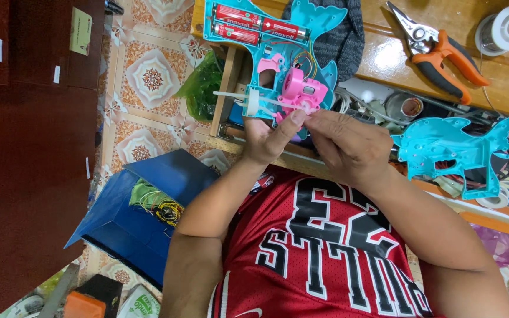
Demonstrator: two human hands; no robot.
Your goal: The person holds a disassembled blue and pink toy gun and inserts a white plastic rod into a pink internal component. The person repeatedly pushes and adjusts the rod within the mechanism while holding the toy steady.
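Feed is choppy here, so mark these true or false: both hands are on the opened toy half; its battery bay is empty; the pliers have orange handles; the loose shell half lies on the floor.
Both hands, left hand and right hand, are at the opened toy half: true.
Battery bay empty: false, red batteries sit in it.
Pliers have orange handles: true.
Loose shell half lies on the floor: false, it rests at the bench edge.
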